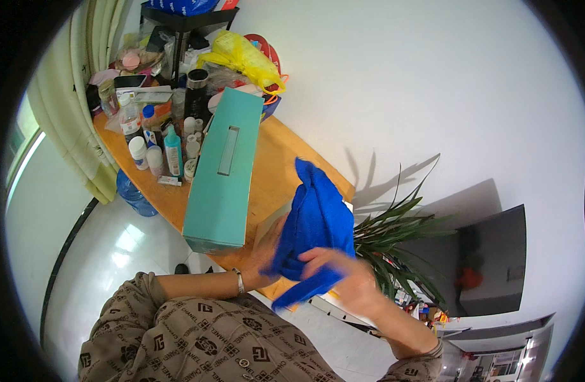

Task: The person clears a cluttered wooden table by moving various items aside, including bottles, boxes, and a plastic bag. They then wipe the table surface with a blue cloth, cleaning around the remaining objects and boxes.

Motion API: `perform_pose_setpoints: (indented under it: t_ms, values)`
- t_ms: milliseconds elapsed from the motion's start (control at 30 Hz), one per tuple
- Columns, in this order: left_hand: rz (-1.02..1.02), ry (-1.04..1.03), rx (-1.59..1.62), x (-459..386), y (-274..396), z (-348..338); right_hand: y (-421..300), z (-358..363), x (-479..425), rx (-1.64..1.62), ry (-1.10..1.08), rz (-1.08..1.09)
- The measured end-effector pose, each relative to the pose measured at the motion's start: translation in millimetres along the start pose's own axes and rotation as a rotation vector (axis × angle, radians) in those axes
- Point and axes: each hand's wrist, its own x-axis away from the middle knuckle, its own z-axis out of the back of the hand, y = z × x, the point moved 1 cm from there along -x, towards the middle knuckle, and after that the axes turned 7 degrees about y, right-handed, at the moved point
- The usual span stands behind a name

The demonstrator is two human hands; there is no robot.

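Observation:
A bright blue piece of cloth [316, 219] is bunched up in front of me, above the table's near right end. My left hand [266, 250], with a silver bracelet at the wrist, holds it from the left; its fingers are mostly hidden behind the fabric. On the right side, my right hand [352, 281] is blurred and grips a long loose strip of the same cloth. One finger of it lies across the front. Behind the cloth, a pale box-like thing shows only in part. A long teal cardboard box [221, 191] with a slot in its top rests left of my hands.
The wooden table [273, 157] runs along a white wall. Bottles, including a teal pump bottle [173, 153], crowd its left side. A yellow plastic bag [242, 59] lies farther back. To the right are a leafy plant [392, 238] and a dark television [483, 262].

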Motion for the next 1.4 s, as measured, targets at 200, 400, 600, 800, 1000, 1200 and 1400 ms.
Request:
perform_pose_setpoints:
  t_ms: [200,400,600,800,1000,1200,1400]
  values:
    - [0.080,-0.063,0.088,-2.4,3.3,15.5,-52.6,133.1,26.2,-0.594,1.199,0.174]
    - [0.043,-0.006,0.333,-5.5,16.8,32.8,-25.9,51.0,-14.2,-0.847,0.992,-0.068]
    - [0.055,0.132,0.471,-33.2,32.0,27.2,48.4,1.5,-30.1,0.763,0.526,0.200]
    - [0.147,0.062,0.604,-27.5,35.6,23.9,70.0,9.7,-39.9,0.525,0.676,0.156]
    - [0.043,0.124,0.625,-31.9,50.4,19.1,111.5,30.8,-50.9,0.116,0.930,-0.209]
    - [0.314,0.239,0.508,-37.7,70.3,7.6,201.0,-48.3,-33.6,-1.207,1.023,-0.197]
    - [0.320,0.239,0.587,-41.2,48.3,13.8,251.5,-82.9,-25.5,-0.786,1.086,-0.106]
